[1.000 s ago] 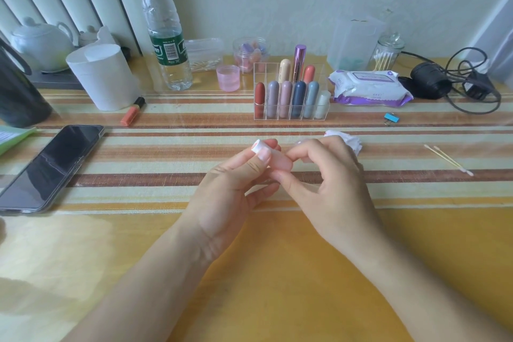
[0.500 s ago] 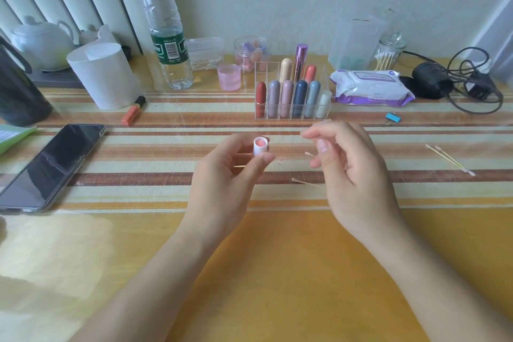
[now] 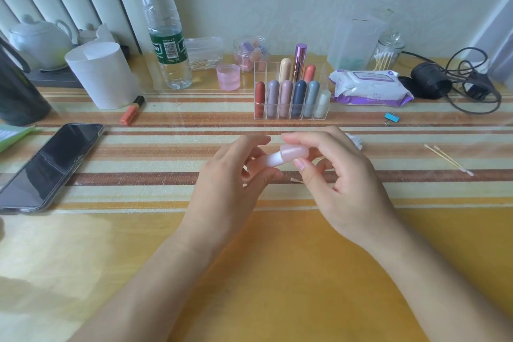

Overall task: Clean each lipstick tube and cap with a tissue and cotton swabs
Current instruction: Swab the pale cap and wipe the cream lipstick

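a: where are the hands?
b: both meet above the middle of a striped table [image 3: 166, 189], seen from above. the left hand [image 3: 230, 178] curls its fingers round a white tube [image 3: 266, 160], held almost level with its open end to the right.
a: and the right?
b: the right hand [image 3: 344, 178] pinches a pale pink cap [image 3: 294, 151], thumb below and forefinger on top, the other fingers loosely bent. the cap sits over the tube's right end. i cannot tell if it is pushed fully on.
a: what lies near them?
b: a swab [image 3: 296, 180] lies on the table just under the hands, mostly hidden. a crumpled tissue [image 3: 354, 141] peeps out behind the right hand. two more swabs [image 3: 447, 159] lie side by side, well off to the right.
a: and further back?
b: a clear rack [image 3: 291, 116] stands behind the hands, with capped lipsticks [image 3: 299, 97] upright in it, six in front and three behind. a wipes pack [image 3: 369, 86] lies just right of it. a dark phone [image 3: 52, 164] lies flat at the left, and an orange stick [image 3: 131, 114] lies beyond it.
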